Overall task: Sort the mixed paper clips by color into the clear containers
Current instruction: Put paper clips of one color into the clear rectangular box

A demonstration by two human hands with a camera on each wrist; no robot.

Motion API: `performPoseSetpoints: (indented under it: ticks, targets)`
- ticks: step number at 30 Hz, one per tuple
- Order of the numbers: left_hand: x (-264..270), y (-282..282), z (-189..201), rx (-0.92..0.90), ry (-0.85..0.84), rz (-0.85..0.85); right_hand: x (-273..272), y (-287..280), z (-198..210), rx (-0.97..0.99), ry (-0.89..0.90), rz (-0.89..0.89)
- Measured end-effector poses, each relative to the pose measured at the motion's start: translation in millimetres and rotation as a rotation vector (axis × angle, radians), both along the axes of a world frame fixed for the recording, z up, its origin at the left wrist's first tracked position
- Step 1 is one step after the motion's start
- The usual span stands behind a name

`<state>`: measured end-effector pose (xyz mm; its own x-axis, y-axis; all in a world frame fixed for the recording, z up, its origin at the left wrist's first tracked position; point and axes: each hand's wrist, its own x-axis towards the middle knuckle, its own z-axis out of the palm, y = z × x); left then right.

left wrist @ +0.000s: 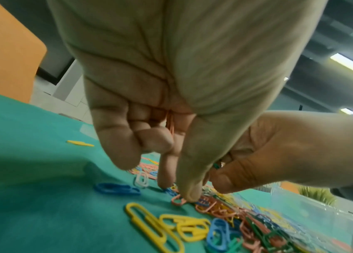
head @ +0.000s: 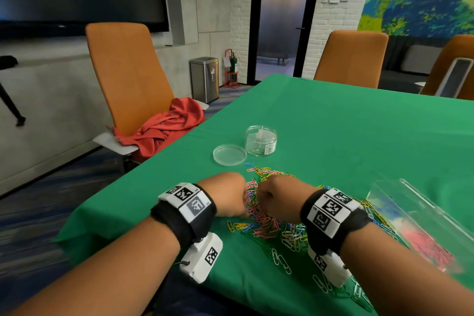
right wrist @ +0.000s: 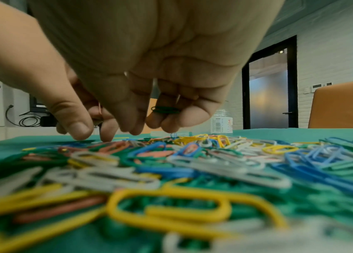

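Observation:
A mixed pile of coloured paper clips lies on the green tablecloth. Both hands hover over its left part, almost touching. My left hand keeps a few pink clips tucked under its curled fingers, while its thumb and forefinger reach down onto a pink clip in the pile. My right hand holds green clips under its curled fingers, fingertips just above the pile. A clear rectangular box at the right holds pink clips.
A round clear jar and its lid stand beyond the pile. Loose white clips lie near the table's front edge. Orange chairs surround the table; one holds a red cloth.

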<state>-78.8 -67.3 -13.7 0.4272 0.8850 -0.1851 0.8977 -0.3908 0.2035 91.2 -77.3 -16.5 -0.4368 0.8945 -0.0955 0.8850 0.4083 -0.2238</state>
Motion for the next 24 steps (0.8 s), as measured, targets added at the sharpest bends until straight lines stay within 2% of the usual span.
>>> performPoseSetpoints:
  ticks: [2,5,7,9,12,16,18,19,21,23,24]
  targets:
    - [2,0,-1,-0.001,0.052,-0.003,1,1,-1,-0.031,0.009,0.011]
    - [3,1,-1,0.036,0.109,0.000,5,2,-2,-0.058,0.123,-0.011]
    - [1,2,-1,0.048,0.128,0.009,8,3,0,-0.135,0.273,-0.046]
    - [-3,3,-2,0.027,0.116,0.039,12,3,0,-0.305,0.516,-0.084]
    - [-8,5,-2,-0.009,0.015,0.061,15,0,-2,-0.545,0.848,-0.119]
    - [-4,5,-3,-0.031,-0.035,0.021,19,-3,-7,-0.636,0.967,-0.129]
    - [-1,5,-3,-0.012,-0.020,0.009,20,-1,-4,-0.528,0.882,-0.122]
    - [0,5,-2,-0.002,-0.007,0.000,21,0,-2,-0.411,0.750,-0.119]
    - [3,3,1,0.017,0.041,-0.028,24,2,5,-0.161,0.369,-0.099]
    - [2,-1,2,0.018,0.090,-0.059,24,2,10,-0.036,0.035,-0.073]
    - [0,-2,2,0.015,0.106,-0.064,24,1,12,-0.007,-0.059,-0.071]
